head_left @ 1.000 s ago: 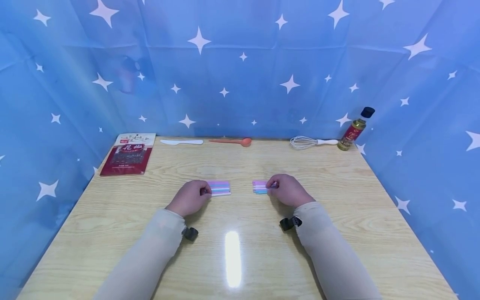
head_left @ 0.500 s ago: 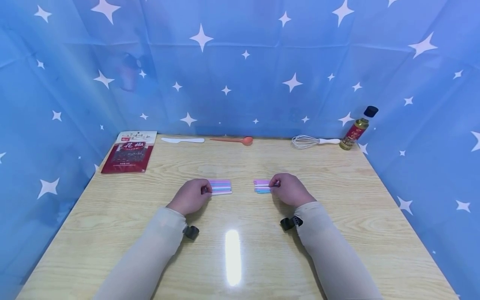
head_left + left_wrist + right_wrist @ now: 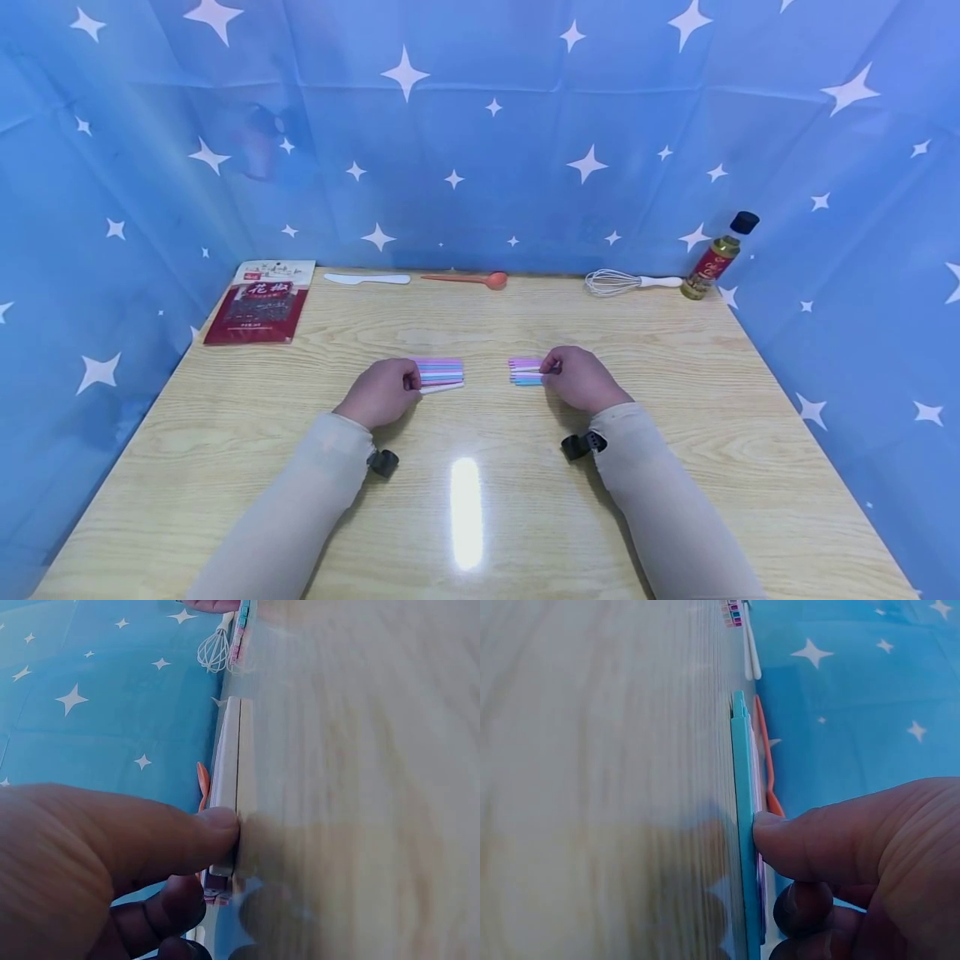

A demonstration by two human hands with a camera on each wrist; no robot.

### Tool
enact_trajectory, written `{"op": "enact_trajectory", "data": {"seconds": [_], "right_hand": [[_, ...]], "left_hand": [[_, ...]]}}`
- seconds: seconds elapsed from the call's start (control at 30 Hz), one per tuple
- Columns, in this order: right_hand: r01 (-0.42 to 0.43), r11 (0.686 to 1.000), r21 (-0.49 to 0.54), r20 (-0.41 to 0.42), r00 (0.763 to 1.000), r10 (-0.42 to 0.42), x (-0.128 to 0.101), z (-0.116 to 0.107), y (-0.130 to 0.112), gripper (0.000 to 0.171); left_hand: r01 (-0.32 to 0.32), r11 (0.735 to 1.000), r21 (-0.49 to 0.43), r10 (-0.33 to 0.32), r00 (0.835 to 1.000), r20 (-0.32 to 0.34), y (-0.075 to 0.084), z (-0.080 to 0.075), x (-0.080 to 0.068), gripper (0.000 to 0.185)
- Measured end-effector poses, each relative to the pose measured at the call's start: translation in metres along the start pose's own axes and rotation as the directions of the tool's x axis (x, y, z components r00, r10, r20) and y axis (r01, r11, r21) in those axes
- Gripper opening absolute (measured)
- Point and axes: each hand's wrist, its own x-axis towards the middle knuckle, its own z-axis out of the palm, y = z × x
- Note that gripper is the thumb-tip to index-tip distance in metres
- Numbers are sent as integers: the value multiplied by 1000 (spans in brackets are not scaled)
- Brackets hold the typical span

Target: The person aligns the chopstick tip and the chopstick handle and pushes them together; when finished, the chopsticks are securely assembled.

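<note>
Far left on the table (image 3: 225, 467) a red spice packet (image 3: 258, 303) lies flat at the back corner, well apart from my hands. Just right of it along the back edge, a white plastic knife (image 3: 367, 279), then an orange spoon (image 3: 467, 280), both flat. My left hand (image 3: 382, 392) sits mid-table, fingers curled, thumb pressing the end of the left stick bundle (image 3: 441, 374); wrist view shows my thumb (image 3: 191, 840) on the near white stick, other fingers tucked under, so it pinches the bundle's left end. That bundle is pastel sticks side by side, pink, blue, white, lying flat on the wood, pointing right. Small gap of bare table, then the right stick bundle (image 3: 525, 372), shorter showing, pink and blue, flat on the table too. My right hand (image 3: 579, 379) has fingers curled, pinching that bundle's right end; right wrist view shows my thumb (image 3: 810, 840) against the teal stick (image 3: 742, 847) at the near edge, fingers curled below. The two bundles are near each other, not touching, ends facing. Back right: wire whisk (image 3: 626, 283) lying flat, white handle to the right, and just beside it an upright oil bottle (image 3: 718, 257) with black cap at the table corner. Blue star-print cloth (image 3: 480, 125) walls all round.
</note>
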Motion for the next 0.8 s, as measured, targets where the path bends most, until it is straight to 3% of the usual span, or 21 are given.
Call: {"op": "enact_trajectory", "data": {"seconds": [0.23,0.5,0.67,0.8], "right_hand": [[-7,1000,-6,16,1000,7,1,1,0,8],[-1,1000,-22,25,1000,1,1,0,0,8],[91,995,31,-23,996,-91,-4,-2,-8,5],[228,960,163,-51,974,-223,-8,1,-18,4]], "left_hand": [[-6,1000,7,6,1000,7,1,0,-1,11],[-110,992,-60,107,993,-48,0,2,1,9],[-147,982,-117,139,988,-74,0,4,2,6],[-167,973,-158,156,984,-83,0,4,3,6]]}}
